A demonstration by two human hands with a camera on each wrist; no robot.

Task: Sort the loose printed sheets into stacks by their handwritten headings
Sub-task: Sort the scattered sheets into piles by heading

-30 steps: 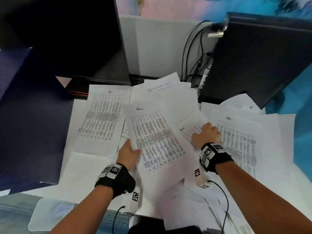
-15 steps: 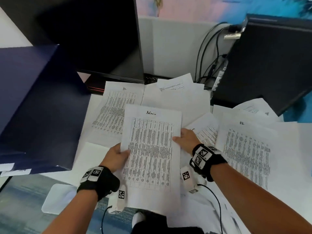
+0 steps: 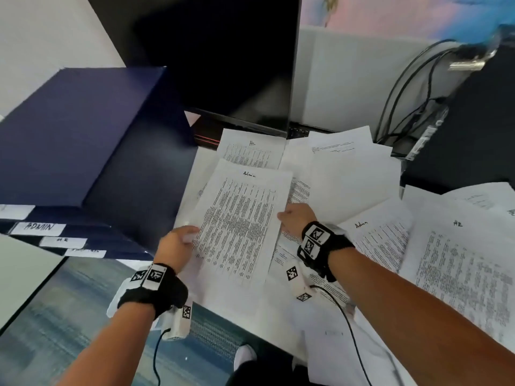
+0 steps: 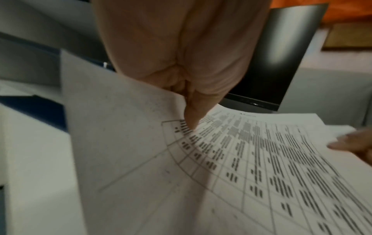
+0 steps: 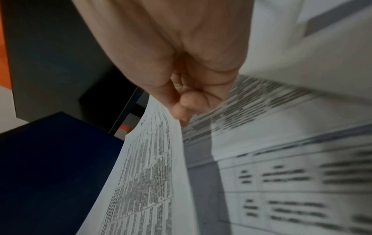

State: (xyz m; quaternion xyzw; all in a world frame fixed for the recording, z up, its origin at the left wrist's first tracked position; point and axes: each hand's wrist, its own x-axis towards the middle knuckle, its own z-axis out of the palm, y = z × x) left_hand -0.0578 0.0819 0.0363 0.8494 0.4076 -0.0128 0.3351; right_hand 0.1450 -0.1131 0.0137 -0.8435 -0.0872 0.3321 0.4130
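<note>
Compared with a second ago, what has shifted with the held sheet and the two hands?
The Admin sheet has been carried leftward, off the middle of the pile toward the blue folders. The right hand left the sheets it pressed and now pinches that sheet's right edge; the left hand still grips its left edge. The second Admin sheet and HR sheet lie as before.

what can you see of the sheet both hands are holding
The sheet is white paper printed with a dense black table, with "Admin" handwritten at its top. It is lifted and tilted above the other papers, slightly curved. The left hand pinches its left edge, thumb on top, and the right hand grips its right edge.
</note>
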